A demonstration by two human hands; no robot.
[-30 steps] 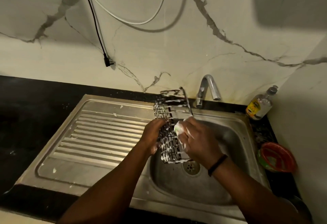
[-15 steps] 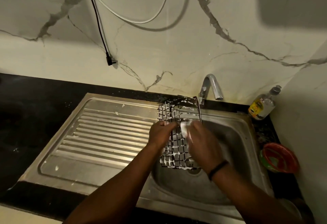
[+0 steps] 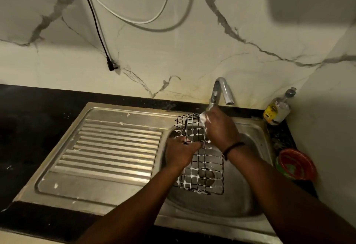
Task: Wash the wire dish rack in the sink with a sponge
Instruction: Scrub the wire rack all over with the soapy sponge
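Note:
A black wire dish rack (image 3: 202,168), flecked with white foam, lies tilted over the steel sink basin (image 3: 240,201), above the drain. My left hand (image 3: 179,152) grips the rack's left side near its middle. My right hand (image 3: 219,128) is closed on a pale soapy sponge (image 3: 202,117) pressed against the rack's far top edge, just below the tap. Most of the sponge is hidden inside my fingers.
A chrome tap (image 3: 221,93) rises behind the basin. The ribbed drainboard (image 3: 115,147) spreads to the left on a black counter. A bottle (image 3: 277,108) stands at the back right, a red bowl (image 3: 297,164) lies right of the sink. Cables (image 3: 100,31) hang on the marble wall.
The rack has tipped from upright to lying flatter over the drain. My right hand with the sponge has slid from the rack's middle up to its far top edge.

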